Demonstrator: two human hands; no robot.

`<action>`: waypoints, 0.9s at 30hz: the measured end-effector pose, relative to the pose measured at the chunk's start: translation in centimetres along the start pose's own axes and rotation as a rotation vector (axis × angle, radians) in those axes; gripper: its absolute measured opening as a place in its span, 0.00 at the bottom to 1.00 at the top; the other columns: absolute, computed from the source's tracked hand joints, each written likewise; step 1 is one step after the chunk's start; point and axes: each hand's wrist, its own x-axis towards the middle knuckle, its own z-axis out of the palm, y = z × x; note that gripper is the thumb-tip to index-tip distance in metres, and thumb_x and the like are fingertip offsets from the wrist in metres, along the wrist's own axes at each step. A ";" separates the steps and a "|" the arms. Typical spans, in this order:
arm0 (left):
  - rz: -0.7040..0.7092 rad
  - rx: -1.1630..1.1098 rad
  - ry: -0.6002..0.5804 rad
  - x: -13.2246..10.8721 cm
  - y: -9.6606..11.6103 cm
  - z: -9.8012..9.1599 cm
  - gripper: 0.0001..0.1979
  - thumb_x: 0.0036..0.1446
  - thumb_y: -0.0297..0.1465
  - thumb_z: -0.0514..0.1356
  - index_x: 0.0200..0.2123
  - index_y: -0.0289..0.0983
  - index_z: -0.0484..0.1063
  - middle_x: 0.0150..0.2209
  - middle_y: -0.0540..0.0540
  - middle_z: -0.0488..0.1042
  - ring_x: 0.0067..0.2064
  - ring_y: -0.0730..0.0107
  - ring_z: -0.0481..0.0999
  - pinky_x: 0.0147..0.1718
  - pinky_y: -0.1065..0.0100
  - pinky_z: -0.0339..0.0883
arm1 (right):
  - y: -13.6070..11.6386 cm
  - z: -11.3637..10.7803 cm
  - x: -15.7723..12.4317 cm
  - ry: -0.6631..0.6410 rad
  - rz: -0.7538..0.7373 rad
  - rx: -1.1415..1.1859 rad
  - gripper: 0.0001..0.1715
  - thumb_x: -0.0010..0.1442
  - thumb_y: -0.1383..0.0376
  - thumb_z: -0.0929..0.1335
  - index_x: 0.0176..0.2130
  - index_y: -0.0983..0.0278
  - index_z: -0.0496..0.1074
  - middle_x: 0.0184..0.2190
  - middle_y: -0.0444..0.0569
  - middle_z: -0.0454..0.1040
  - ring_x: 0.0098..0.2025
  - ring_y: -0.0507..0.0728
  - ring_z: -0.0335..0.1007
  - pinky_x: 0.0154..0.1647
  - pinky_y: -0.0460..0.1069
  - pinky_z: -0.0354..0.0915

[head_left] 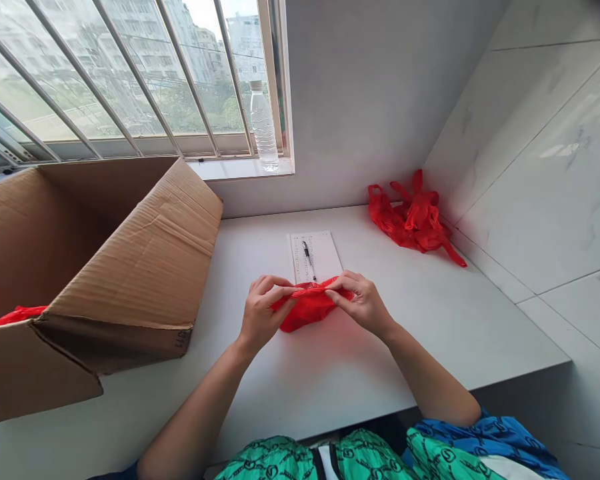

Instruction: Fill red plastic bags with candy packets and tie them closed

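The red bag (307,315) is crinkly plastic, the box (147,260) matt cardboard.

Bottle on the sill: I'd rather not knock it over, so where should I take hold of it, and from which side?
Probably around the middle of the bottle, coming from the room side: it stands upright, its body is ridged there, and the bars are behind it.

Can't quite read the mark (182,339) on the box (135,257), left of my left hand (264,312). Print (297,252) on the paper (326,248) past it's too tiny lol.
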 end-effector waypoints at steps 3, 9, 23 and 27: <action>-0.203 -0.275 0.078 0.0 -0.4 -0.4 0.08 0.62 0.36 0.61 0.33 0.41 0.79 0.36 0.46 0.73 0.37 0.67 0.73 0.38 0.65 0.67 | 0.2 -0.9 0.1 0.107 0.061 0.126 0.10 0.63 0.60 0.68 0.30 0.57 0.72 0.29 0.44 0.71 0.32 0.56 0.67 0.38 0.53 0.66; -0.355 -0.550 0.194 0.3 -0.2 -1.4 0.09 0.60 0.35 0.62 0.41 0.39 0.74 0.41 0.45 0.74 0.45 0.63 0.74 0.44 0.64 0.69 | -0.3 -2.1 0.2 0.122 0.118 0.169 0.04 0.62 0.60 0.67 0.37 0.57 0.70 0.38 0.46 0.74 0.43 0.58 0.70 0.46 0.54 0.66; -0.164 -0.657 0.115 -0.6 1.9 -5.3 0.02 0.62 0.31 0.57 0.39 0.40 0.68 0.40 0.45 0.72 0.43 0.63 0.73 0.43 0.62 0.70 | -1.2 -3.5 -0.3 0.383 0.213 0.444 0.13 0.60 0.57 0.70 0.42 0.57 0.64 0.33 0.44 0.68 0.33 0.53 0.68 0.33 0.49 0.69; 0.131 -0.333 -0.143 0.1 5.5 -6.6 0.25 0.58 0.27 0.60 0.58 0.44 0.63 0.50 0.41 0.73 0.55 0.56 0.71 0.58 0.50 0.62 | -2.7 -3.8 -0.3 0.319 0.161 0.407 0.19 0.59 0.59 0.72 0.47 0.55 0.63 0.30 0.41 0.65 0.30 0.52 0.66 0.33 0.49 0.69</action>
